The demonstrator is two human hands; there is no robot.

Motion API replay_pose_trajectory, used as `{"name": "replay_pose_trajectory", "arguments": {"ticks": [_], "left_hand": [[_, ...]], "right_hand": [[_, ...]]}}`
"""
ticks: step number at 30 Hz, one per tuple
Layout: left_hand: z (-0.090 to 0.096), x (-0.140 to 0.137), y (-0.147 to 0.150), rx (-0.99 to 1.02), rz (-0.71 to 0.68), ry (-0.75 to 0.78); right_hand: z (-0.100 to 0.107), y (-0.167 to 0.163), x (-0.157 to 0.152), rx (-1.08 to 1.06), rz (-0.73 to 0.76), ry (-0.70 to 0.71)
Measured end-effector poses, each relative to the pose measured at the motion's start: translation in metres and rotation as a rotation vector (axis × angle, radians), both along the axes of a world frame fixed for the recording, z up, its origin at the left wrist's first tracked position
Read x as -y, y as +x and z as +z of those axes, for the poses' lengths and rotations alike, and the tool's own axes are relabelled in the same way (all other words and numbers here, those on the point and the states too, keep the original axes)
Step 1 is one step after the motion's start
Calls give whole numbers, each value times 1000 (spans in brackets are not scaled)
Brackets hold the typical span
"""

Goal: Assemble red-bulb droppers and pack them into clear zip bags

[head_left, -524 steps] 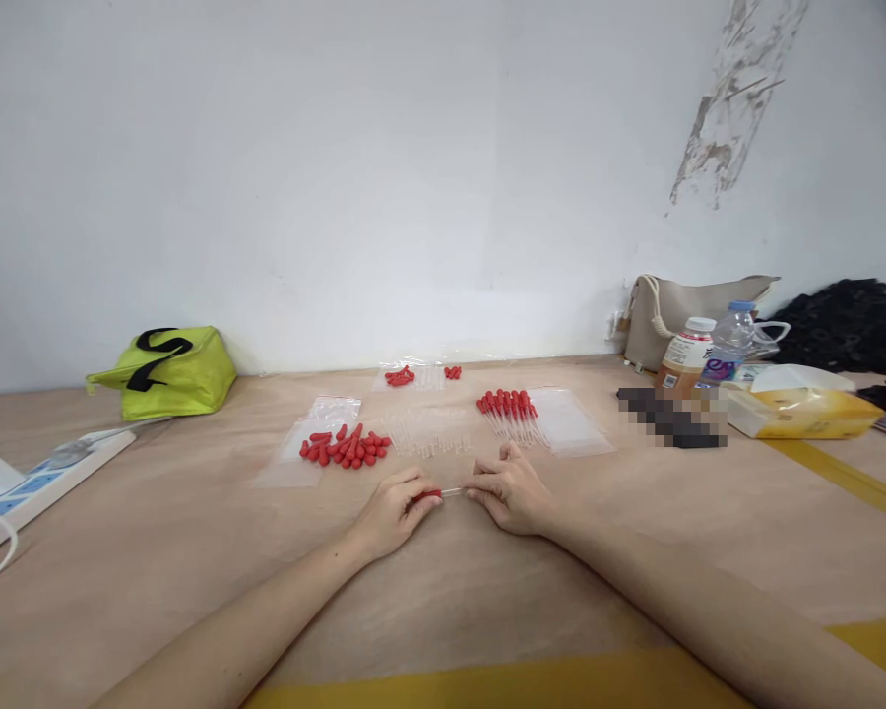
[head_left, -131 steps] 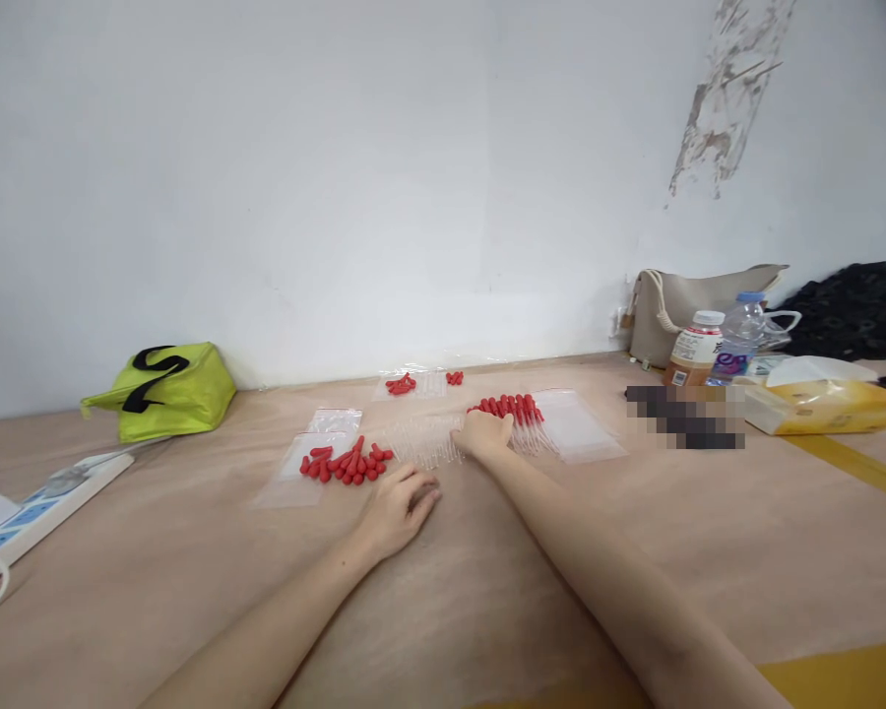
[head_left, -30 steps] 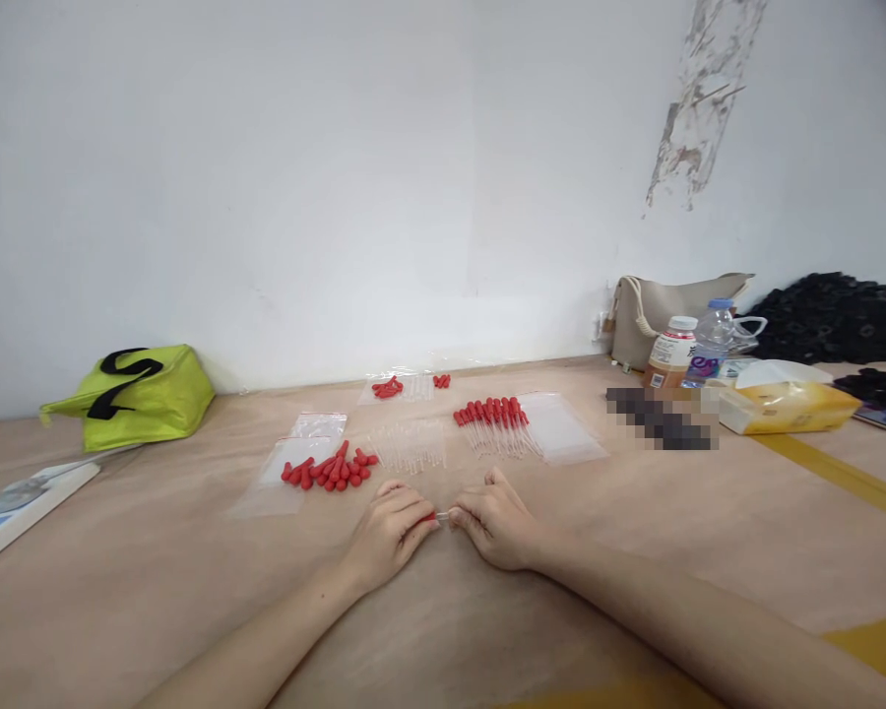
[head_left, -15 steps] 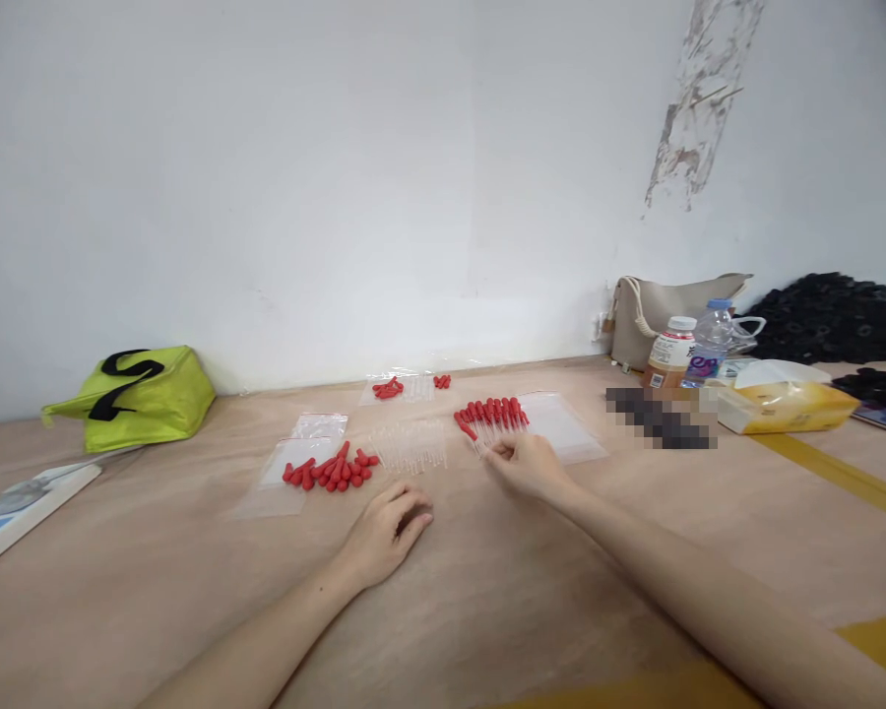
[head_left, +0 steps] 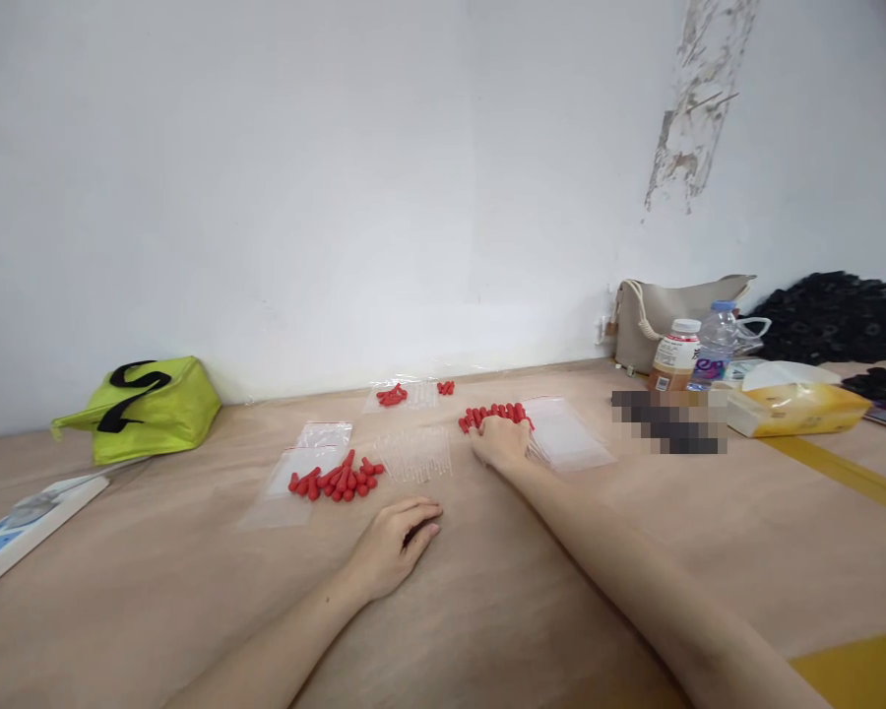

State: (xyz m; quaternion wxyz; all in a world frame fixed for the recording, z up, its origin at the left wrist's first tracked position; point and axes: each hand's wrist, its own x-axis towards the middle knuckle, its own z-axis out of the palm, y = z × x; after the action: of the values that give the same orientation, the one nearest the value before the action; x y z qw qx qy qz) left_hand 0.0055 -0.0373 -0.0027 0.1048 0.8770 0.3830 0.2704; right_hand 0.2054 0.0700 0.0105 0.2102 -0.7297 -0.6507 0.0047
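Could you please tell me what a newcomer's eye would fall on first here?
Probably the bright red bulbs heaped left of centre on the table, and the right hand at the row of red-topped droppers to their right. The lime-green bag by the wall, at far left, would likely stand out too.

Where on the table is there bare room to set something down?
Bare patches lie between the power strip and the left forearm, between the forearms, and right of the right forearm, on the near side of the tissue pack. Crowded spots: red bulbs and clear tubes by the right hand, and the bottles at far right.
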Motion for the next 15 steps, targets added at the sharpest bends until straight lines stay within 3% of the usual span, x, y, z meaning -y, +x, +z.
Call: {"name": "replay_pose_trajectory", "arguments": {"ticks": [9,15], "left_hand": [[0,0,1,14,-5,-20],[2,0,0,10,-5,-32]], "right_hand": [[-5,1,-1,56,-10,-38],[-1,-8,10,58,59,78]]}}
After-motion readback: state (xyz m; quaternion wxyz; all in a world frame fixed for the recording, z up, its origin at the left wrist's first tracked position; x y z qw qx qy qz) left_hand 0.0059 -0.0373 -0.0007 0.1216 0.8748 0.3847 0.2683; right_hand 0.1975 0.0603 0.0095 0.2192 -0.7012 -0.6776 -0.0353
